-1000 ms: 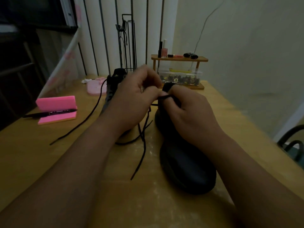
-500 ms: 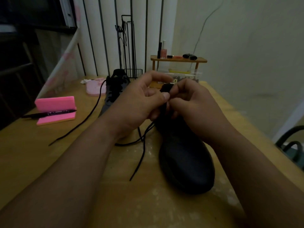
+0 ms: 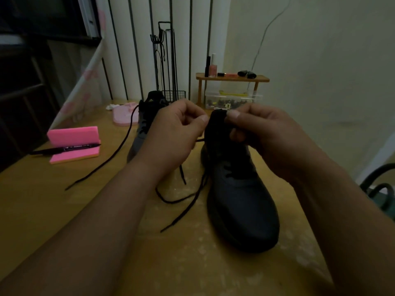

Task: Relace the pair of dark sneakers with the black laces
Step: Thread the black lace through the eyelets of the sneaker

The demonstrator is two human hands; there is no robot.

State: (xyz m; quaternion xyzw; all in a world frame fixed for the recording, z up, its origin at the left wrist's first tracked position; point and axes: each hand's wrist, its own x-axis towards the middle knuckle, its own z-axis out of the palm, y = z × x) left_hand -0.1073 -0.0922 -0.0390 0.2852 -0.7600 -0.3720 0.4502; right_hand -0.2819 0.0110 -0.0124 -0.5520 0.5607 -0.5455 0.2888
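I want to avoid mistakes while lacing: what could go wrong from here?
The right hand only pinches the tongue of the near dark sneaker; pulling could shift it. The thin black lace trails loose beside the left forearm, which could snag it. Dim light may hide mistakes.

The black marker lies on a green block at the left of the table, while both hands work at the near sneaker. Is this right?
No: the head view shows a pink block, not green. The black marker lies on it at the left of the table, while the left hand and right hand work at the near sneaker.
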